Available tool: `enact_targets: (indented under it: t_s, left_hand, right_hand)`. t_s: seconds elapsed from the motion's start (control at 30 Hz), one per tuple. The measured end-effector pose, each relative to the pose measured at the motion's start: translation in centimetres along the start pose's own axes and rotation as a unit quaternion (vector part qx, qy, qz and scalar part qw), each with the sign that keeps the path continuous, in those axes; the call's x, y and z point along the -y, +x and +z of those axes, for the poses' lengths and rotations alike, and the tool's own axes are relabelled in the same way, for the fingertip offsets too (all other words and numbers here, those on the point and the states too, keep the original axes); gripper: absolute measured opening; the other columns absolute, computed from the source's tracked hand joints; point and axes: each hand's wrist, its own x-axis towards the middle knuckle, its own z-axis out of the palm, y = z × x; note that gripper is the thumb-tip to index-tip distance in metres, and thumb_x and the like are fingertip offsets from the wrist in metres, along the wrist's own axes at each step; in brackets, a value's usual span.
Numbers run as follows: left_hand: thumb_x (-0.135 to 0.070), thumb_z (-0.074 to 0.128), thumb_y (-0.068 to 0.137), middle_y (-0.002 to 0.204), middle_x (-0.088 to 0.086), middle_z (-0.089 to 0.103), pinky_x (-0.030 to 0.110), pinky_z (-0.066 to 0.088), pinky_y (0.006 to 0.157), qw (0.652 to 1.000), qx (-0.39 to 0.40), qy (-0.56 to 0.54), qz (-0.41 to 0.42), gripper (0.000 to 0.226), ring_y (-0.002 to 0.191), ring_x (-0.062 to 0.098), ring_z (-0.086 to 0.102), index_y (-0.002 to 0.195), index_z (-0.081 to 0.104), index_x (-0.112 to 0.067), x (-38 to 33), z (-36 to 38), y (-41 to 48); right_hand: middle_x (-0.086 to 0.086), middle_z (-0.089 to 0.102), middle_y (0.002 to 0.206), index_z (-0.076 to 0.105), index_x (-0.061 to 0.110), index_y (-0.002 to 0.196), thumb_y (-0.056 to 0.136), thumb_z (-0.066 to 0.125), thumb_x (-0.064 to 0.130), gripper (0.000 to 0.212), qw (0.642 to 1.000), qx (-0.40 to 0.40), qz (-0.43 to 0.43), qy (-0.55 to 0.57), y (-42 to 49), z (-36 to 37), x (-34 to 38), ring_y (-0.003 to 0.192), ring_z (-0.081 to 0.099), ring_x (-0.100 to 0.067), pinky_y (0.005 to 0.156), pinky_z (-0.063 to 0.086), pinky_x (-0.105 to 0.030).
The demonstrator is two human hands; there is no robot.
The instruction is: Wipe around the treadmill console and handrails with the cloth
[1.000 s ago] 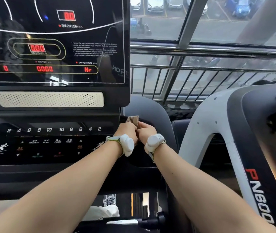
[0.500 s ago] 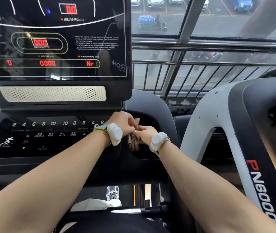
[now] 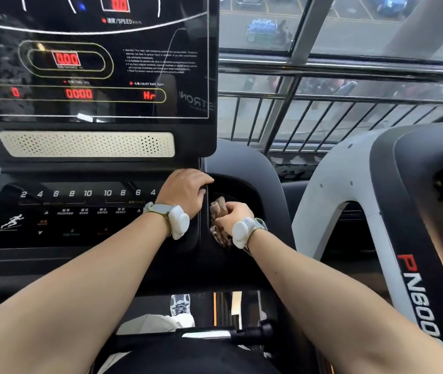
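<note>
The right hand [image 3: 235, 211] curls its fingers around a brown patterned cloth [image 3: 219, 225] and holds it bunched inside the dark recessed pocket [image 3: 244, 190] at the right end of the treadmill console [image 3: 88, 255]; the cloth is all that shows in that pocket. The left hand [image 3: 185, 191] rests just beside it on the right edge of the button panel [image 3: 80, 211], fingers bent over that edge, gripping nothing loose. Above, the display [image 3: 80, 63] reads 0.00 and 00:00. A second machine [image 3: 404, 211] stands to the right.
</note>
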Motion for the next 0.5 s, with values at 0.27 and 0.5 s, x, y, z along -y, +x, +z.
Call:
enact_targets:
  t_s: [0.27, 0.5]
  left_hand:
    - [-0.006, 0.067, 0.076, 0.112, -0.004, 0.075, 0.036, 0.043, 0.102, 1.000, 0.002, -0.025, -0.018, 0.039, 0.111, 0.021, 0.065, 0.113, 0.076, -0.019, -0.2, 0.2, 0.5]
    - [-0.004, 0.066, 0.079, 0.114, -0.003, 0.075, 0.035, 0.043, 0.103, 0.999, 0.003, -0.025, -0.023, 0.039, 0.115, 0.020, 0.064, 0.114, 0.076, -0.018, -0.2, 0.5, 0.5]
  right_hand:
    - [0.005, 0.047, 0.056, 0.054, 0.015, 0.058, 0.091, 0.068, 0.042, 0.045, 0.997, -0.073, -0.006, 0.000, 2.7, -0.4, 3.6, 0.055, 0.043, -0.016, 0.046, 0.030, -0.026]
    - [-0.006, 0.068, 0.096, 0.064, 0.016, 0.092, 0.085, 0.066, 0.020, 0.008, 0.992, -0.092, 0.064, -0.049, 1.5, -1.4, 2.8, 0.081, 0.061, -0.027, 0.070, 0.046, -0.029]
